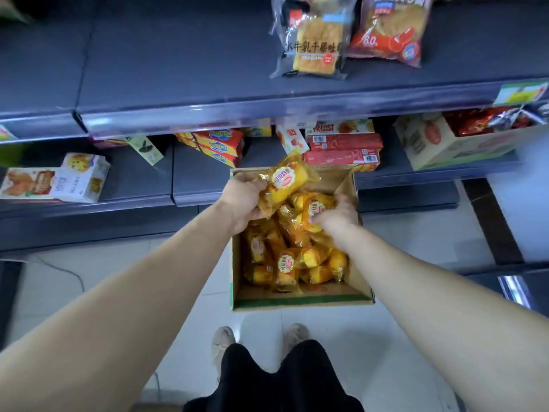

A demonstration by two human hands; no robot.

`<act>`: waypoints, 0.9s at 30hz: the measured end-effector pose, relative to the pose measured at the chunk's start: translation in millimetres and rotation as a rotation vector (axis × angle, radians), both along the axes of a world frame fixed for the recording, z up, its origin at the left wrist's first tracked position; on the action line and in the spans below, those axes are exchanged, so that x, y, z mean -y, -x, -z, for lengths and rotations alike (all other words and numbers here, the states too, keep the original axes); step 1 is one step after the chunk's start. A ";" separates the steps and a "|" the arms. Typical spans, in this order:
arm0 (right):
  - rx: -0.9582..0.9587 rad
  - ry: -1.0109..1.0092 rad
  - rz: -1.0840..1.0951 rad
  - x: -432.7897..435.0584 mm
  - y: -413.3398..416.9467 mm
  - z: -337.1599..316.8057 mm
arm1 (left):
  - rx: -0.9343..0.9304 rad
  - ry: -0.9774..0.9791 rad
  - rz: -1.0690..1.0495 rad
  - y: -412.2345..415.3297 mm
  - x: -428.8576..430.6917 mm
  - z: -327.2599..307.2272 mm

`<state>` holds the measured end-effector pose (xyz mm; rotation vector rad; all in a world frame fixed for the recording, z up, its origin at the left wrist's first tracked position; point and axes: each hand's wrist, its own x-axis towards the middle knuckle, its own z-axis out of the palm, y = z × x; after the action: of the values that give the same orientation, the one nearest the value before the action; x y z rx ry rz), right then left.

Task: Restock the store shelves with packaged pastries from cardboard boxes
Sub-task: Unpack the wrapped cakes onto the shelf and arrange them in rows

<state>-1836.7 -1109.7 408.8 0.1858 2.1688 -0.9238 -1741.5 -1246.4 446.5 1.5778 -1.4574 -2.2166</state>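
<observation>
Yellow cellophane fills the cardboard box (297,303), which sits open on the tiled floor just in front of the person's shoes, at the foot of the shelves. The left hand (243,200) has its fingers curled round one pack (285,182) and holds it tilted above the far rim of the box, its round red label facing up. The right hand (340,217) is down among the loose pastries (285,263), fingers and thumb pinching a second pack (316,209) near its label. That pack looks to be touching its neighbours.

The step in hand appears to be gathering packs to carry up to a shelf. To do it well, the person would hold each pack lightly across its width so as not to crush the soft cake. The second pack is best drawn straight up, so the crinkled ends of neighbouring wrappers do not snag and spill over the side.

The lower shelf (136,173) has bare room left of the orange cartons (219,144), and the upper shelf (178,55) has a long bare stretch beside the bread bags (315,46). Which shelf these packs belong on cannot be told. Wherever they go, labels should face outward and the packs should lie in a row, not heaped. With both hands full, a slip seems likeliest on the lift.
</observation>
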 end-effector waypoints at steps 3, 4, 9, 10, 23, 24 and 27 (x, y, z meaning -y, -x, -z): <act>-0.032 0.111 -0.003 1.4 -3.9 -31.9 | -0.064 -0.033 -0.030 -14.7 15.4 -23.0; -0.030 0.160 0.002 2.4 -4.3 -44.5 | -0.090 -0.046 -0.033 -19.7 21.2 -31.9; -0.089 0.309 -0.093 14.8 -14.1 -113.2 | -0.183 -0.033 -0.021 -42.3 48.5 -80.6; -0.130 0.322 -0.117 19.6 -17.2 -126.9 | -0.206 -0.019 -0.018 -46.9 54.4 -91.8; -0.496 0.370 -0.388 89.1 -22.3 -243.8 | -0.511 -0.018 0.086 -85.7 125.9 -194.8; -0.508 0.376 -0.405 94.7 -17.3 -248.6 | -0.518 -0.009 0.086 -84.6 129.7 -197.6; -0.493 0.408 -0.445 113.1 -1.3 -257.7 | -0.551 -0.008 0.031 -80.3 138.3 -201.8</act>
<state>-1835.4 -1222.8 666.4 -0.7637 2.2449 -1.2008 -1661.2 -1384.7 648.3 0.8343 -1.3035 -2.4008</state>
